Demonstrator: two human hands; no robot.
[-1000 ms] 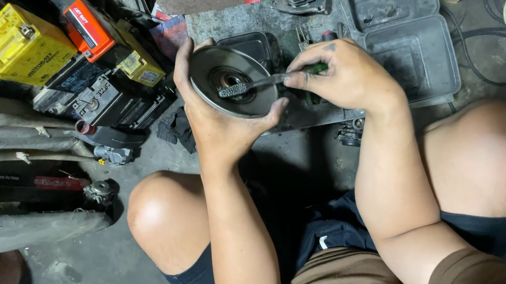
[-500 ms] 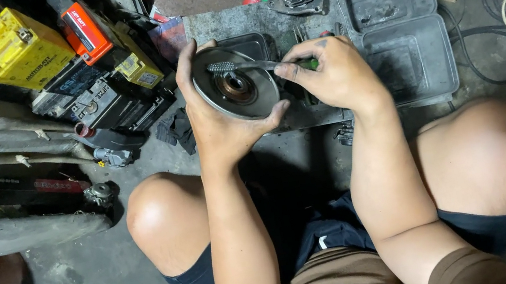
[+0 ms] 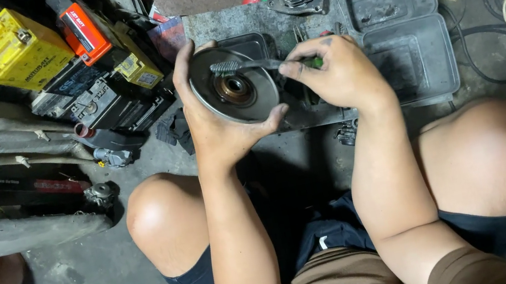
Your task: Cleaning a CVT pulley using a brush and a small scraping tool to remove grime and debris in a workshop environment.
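Two hands are busy over a grimy metal tray [image 3: 405,60] on the floor: my left hand [image 3: 211,118] is clasped around the rim of a round metal pulley disc [image 3: 233,84], tilting its face up toward me, while my right hand [image 3: 342,74] is closed on the green handle of a small brush [image 3: 246,65] whose bristles lie on the upper edge of the disc. I judge the step in hand to be scrubbing the disc face, and a next stroke would call for a firm hold on the rim and the bristles kept flat. How dirty the disc remains is hard to make out, and its back is hidden. Yellow batteries [image 3: 18,48] are stacked well apart at the left.
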